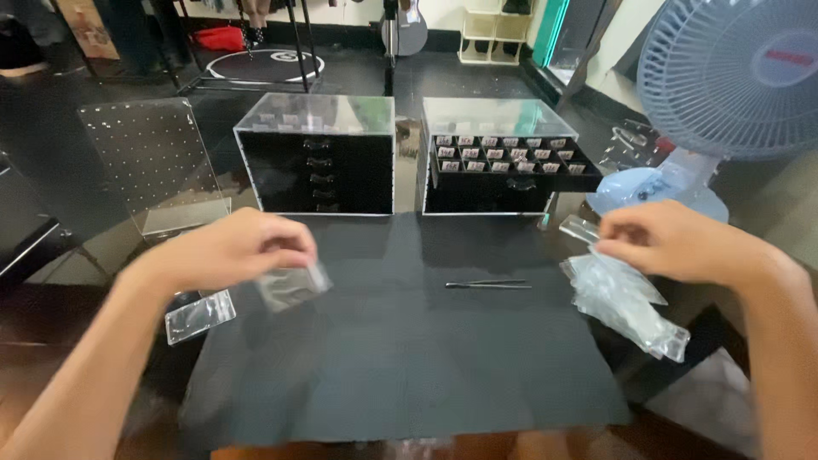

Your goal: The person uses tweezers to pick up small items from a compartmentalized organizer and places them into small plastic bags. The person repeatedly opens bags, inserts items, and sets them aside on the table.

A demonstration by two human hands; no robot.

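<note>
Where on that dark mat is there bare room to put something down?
The dark mat is bare across its near half, below the tweezers, and between the left hand and the tweezers. It is crowded at the right edge, where the right hand touches a heap of clear bags.

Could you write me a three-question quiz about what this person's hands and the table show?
1. True or false: the left hand holds a small clear bag.
2. What lies on the black mat between the hands?
A. scissors
B. tweezers
C. a pen
3. Which drawer box has a drawer pulled open, the left box or the right box?

Key
1. True.
2. B, tweezers.
3. The right box; small tagged items fill its open drawer. The right hand picks at a pile of clear bags beside the fan.
</note>
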